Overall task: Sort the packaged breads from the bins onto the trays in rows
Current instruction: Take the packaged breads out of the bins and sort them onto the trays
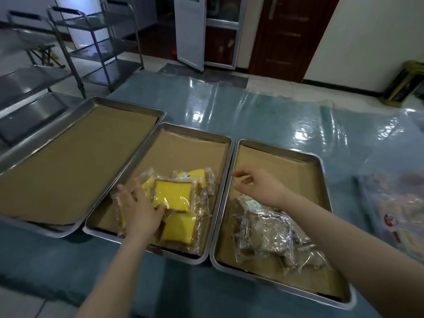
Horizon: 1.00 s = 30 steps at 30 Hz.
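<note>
Left forearm [114,267], lower frame; left grip [140,207] released, flat on yellow packaged breads [172,196] heaped in middle tray [197,132]. Right grip [259,187] released, empty, over right tray [286,149] (brown packaged breads [263,230] piled lower right). Risk: slick wrappers slide, rows skew.

Only the person's arms and hands are in view. The left hand [137,204] and left forearm [124,271] rise from the bottom edge, left of centre. The right hand [259,188] and right forearm [344,237] come in from the lower right. Both hands are bare, and both forearms are bare along their whole visible length, right to the frame's edge. The forearms look smooth and slender. The left hand's fingers are blurred, so finer detail cannot be told.
</note>
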Motion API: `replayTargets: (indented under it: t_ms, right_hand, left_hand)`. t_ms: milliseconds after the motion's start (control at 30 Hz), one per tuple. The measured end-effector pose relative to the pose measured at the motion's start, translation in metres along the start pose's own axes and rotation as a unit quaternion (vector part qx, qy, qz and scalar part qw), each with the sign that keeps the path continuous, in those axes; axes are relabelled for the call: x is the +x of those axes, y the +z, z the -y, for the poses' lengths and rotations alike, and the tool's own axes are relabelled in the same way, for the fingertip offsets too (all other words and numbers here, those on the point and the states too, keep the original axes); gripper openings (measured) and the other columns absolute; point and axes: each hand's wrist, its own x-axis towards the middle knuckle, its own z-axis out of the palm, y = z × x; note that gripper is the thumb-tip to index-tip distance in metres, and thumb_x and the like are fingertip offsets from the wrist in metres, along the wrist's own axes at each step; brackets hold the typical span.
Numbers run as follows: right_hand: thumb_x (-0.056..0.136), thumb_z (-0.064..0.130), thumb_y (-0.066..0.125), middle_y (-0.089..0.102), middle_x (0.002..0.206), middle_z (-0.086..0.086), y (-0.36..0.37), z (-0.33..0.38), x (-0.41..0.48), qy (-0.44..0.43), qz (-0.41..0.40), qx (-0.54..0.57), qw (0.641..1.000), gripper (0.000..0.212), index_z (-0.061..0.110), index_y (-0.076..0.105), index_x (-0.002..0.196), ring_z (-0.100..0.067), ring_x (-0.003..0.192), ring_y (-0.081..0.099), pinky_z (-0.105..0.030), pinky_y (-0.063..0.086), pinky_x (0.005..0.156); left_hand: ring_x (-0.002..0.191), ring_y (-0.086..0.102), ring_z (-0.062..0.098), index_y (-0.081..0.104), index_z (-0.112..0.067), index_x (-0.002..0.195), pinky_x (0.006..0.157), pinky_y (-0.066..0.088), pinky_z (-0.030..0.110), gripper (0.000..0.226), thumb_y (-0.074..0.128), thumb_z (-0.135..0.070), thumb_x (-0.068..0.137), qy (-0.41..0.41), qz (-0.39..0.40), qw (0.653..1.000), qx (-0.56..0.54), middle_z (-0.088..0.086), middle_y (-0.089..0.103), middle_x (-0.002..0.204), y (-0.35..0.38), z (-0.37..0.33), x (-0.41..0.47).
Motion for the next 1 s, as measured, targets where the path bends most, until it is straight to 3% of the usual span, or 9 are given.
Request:
replayTargets:
  t_ms: [67, 200, 400, 500, 600, 667, 767, 867, 1000]
  right_hand:
    - [0.092, 0.037, 0.059, 0.056, 0.129, 0.008, -0.001, 0.001, -0.003, 0.000, 0.013, -0.014, 1.000, 0.042, 0.024, 0.052, 0.131, -0.008, 0.109, 0.055, -0.024, 0.044, 0.089]
    - [0.093, 0.037, 0.057, 0.051, 0.138, 0.005, -0.011, 0.001, -0.011, -0.016, 0.023, -0.060, 0.998, 0.048, 0.024, 0.046, 0.138, -0.013, 0.124, 0.048, -0.027, 0.038, 0.100]
    - [0.092, 0.041, 0.057, 0.048, 0.142, 0.006, -0.058, -0.017, -0.044, -0.024, -0.016, -0.145, 0.989, 0.054, 0.030, 0.040, 0.142, -0.019, 0.121, 0.053, -0.032, 0.041, 0.100]
    - [0.092, 0.039, 0.057, 0.046, 0.144, 0.006, -0.094, -0.037, -0.071, -0.045, -0.048, -0.181, 0.981, 0.052, 0.027, 0.043, 0.140, -0.016, 0.128, 0.045, -0.029, 0.035, 0.105]
    - [0.090, 0.034, 0.061, 0.049, 0.140, 0.003, -0.135, -0.065, -0.107, -0.060, -0.096, -0.206, 0.972, 0.046, 0.022, 0.051, 0.134, -0.015, 0.129, 0.043, -0.021, 0.028, 0.106]
    - [0.089, 0.031, 0.063, 0.053, 0.135, 0.003, -0.163, -0.090, -0.137, -0.065, -0.131, -0.207, 0.967, 0.041, 0.021, 0.055, 0.129, -0.014, 0.125, 0.045, -0.012, 0.025, 0.098]
    - [0.089, 0.031, 0.063, 0.058, 0.126, 0.009, -0.207, -0.136, -0.183, -0.059, -0.166, -0.194, 0.965, 0.040, 0.027, 0.054, 0.128, -0.010, 0.114, 0.052, -0.015, 0.033, 0.093]
    - [0.087, 0.025, 0.064, 0.062, 0.107, 0.017, -0.256, -0.191, -0.228, -0.033, -0.215, -0.165, 0.962, 0.036, 0.027, 0.054, 0.121, -0.004, 0.098, 0.058, -0.021, 0.042, 0.085]
    - [0.087, 0.024, 0.066, 0.063, 0.093, 0.019, -0.311, -0.269, -0.279, 0.017, -0.213, -0.154, 0.965, 0.022, 0.031, 0.057, 0.105, 0.006, 0.086, 0.058, -0.013, 0.046, 0.077]
  left_hand:
    - [0.141, -0.015, 0.032, -0.002, -0.023, 0.149, 0.113, -0.002, 0.050, 0.094, 0.065, -0.032, 0.084, 0.079, -0.018, 0.993, 0.085, 0.015, -0.020, 0.154, 0.003, -0.010, -0.008]
    - [0.138, -0.024, 0.021, 0.003, -0.025, 0.149, 0.113, -0.008, 0.043, 0.073, 0.047, -0.039, 0.093, 0.250, -0.005, 0.959, 0.134, 0.007, -0.019, 0.155, 0.005, -0.053, -0.026]
    - [0.135, -0.028, 0.014, -0.002, -0.025, 0.149, 0.111, -0.013, 0.038, 0.069, 0.040, -0.037, 0.095, 0.425, 0.012, 0.885, 0.193, -0.005, -0.023, 0.150, 0.003, -0.138, -0.052]
    - [0.136, -0.023, 0.010, 0.003, -0.023, 0.150, 0.112, -0.012, 0.036, 0.067, 0.041, -0.035, 0.096, 0.474, 0.022, 0.862, 0.181, -0.007, -0.011, 0.154, 0.004, -0.190, -0.070]
    - [0.144, 0.005, 0.020, 0.025, -0.016, 0.147, 0.114, 0.001, 0.040, 0.064, 0.055, -0.026, 0.090, 0.524, 0.019, 0.838, 0.155, 0.002, 0.016, 0.155, 0.013, -0.237, -0.098]
    - [0.140, 0.023, 0.027, 0.039, -0.010, 0.140, 0.113, 0.011, 0.044, 0.062, 0.064, -0.019, 0.084, 0.548, 0.008, 0.825, 0.135, 0.007, 0.033, 0.149, 0.026, -0.266, -0.121]
    - [0.131, 0.039, 0.033, 0.051, -0.006, 0.131, 0.107, 0.022, 0.049, 0.058, 0.072, -0.011, 0.077, 0.568, -0.012, 0.816, 0.102, 0.012, 0.048, 0.138, 0.056, -0.306, -0.159]
    - [0.132, 0.039, 0.028, 0.052, -0.007, 0.130, 0.109, 0.021, 0.043, 0.047, 0.063, -0.013, 0.084, 0.555, 0.005, 0.831, 0.038, 0.010, 0.049, 0.137, 0.090, -0.347, -0.200]
    - [0.133, 0.027, 0.004, 0.049, -0.015, 0.132, 0.111, 0.011, 0.020, 0.043, 0.058, -0.013, 0.090, 0.505, 0.050, 0.857, -0.088, -0.003, 0.044, 0.140, 0.134, -0.391, -0.250]
